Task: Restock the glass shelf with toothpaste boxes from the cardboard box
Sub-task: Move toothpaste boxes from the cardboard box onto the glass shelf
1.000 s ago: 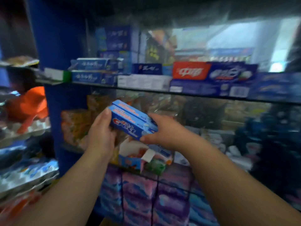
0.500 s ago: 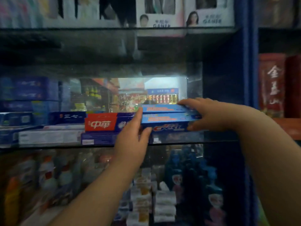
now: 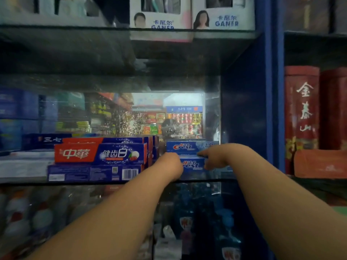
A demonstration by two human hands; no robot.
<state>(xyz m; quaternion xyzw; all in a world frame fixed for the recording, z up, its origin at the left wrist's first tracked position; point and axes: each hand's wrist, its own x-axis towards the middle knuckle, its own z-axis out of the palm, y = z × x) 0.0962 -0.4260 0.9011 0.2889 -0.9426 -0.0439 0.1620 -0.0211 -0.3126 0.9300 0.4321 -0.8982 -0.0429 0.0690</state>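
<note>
Both Crest boxes now sit on the glass shelf (image 3: 28, 182); 0.5 s ago they were held stacked above it. L hand (image 3: 170, 166) is curled on the left end of the front Crest box (image 3: 193, 166), and R hand (image 3: 216, 156) pinches its right part, index on top, thumb on the face. Rear Crest box (image 3: 187, 146) sits just behind and higher, w/ red/blue toothpaste boxes (image 3: 99, 156) stacked just left on the same shelf.

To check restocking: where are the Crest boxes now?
Head view: the Crest boxes lie stacked at the right end of the glass shelf, between the red-and-blue boxes and the blue post.
</note>
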